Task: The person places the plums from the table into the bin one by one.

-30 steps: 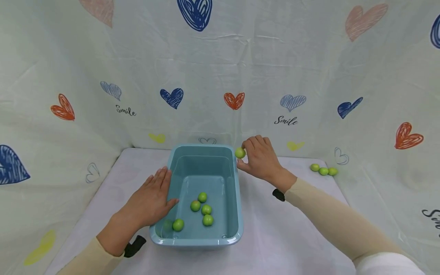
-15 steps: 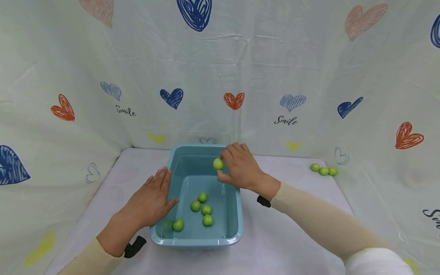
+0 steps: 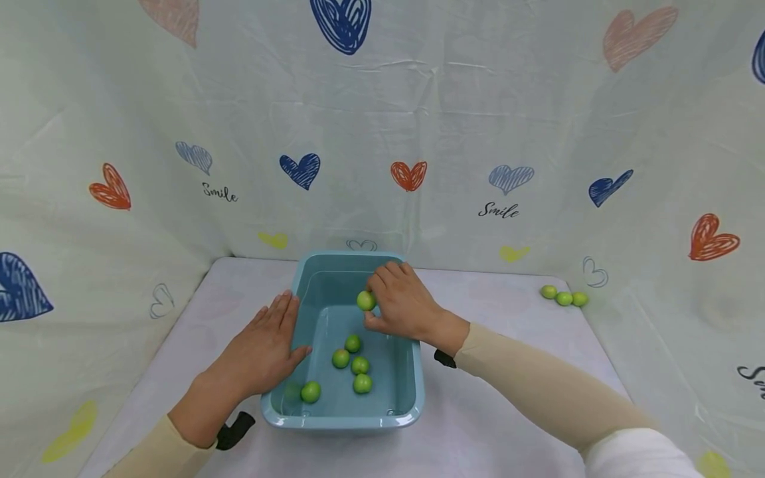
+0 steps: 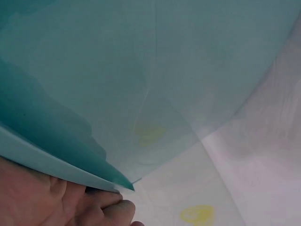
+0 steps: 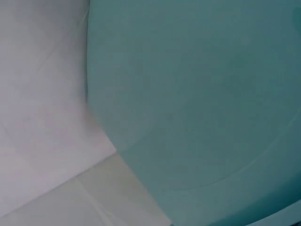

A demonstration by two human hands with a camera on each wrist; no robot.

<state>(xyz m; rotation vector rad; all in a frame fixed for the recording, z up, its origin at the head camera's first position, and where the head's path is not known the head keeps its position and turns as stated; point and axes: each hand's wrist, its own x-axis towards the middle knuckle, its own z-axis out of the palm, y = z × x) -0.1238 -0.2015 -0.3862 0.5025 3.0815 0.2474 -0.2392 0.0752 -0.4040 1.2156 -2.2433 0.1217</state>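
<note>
My right hand (image 3: pixel 408 307) pinches a small round green fruit (image 3: pixel 366 301) between thumb and fingers, over the inside of a blue plastic basin (image 3: pixel 340 422). On the basin floor lie several more green fruits (image 3: pixel 360 365), one of them apart at the near left. My left hand (image 3: pixel 257 352) rests along the left rim with its fingers straight and the thumb reaching over the inside. Part of the left hand (image 4: pixel 89 205) shows against the rim in the left wrist view. The right wrist view has the basin's outer wall (image 5: pixel 197 94), with no hand or fruit visible.
Near the far right corner of the white-covered table (image 3: pixel 490 398), three green fruits (image 3: pixel 564 299) sit in a row. A pale curtain (image 3: pixel 382 119) printed with hearts stands behind the table and along both sides.
My right hand has carried its fruit leftward and nearer, from beyond the basin's right rim to over its inside. The left hand and the fruits in the basin stay in place.
</note>
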